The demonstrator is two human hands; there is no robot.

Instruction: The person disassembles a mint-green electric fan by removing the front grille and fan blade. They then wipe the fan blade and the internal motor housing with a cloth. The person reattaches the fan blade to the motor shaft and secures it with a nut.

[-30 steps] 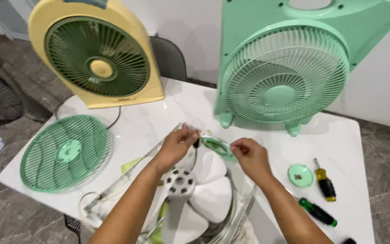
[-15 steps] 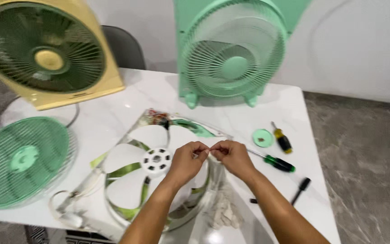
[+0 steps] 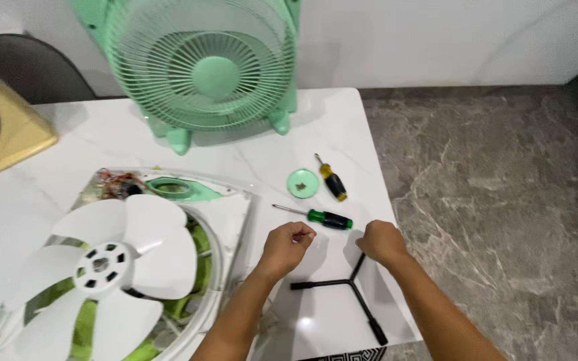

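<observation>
Black three-armed wrench (image 3: 342,287) lay under closed right hand (image 3: 381,242); left hand (image 3: 287,245) pinched apparently a small screw. Two screwdrivers (image 3: 326,218) lay beyond.

Right hand (image 3: 381,242) grasps a black three-armed wrench (image 3: 342,289) beside left hand (image 3: 287,243)

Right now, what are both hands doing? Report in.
Left hand pinched shut on something tiny, unclear what. Right hand fisted over black three-armed wrench. Green-handled screwdriver just beyond.
</observation>
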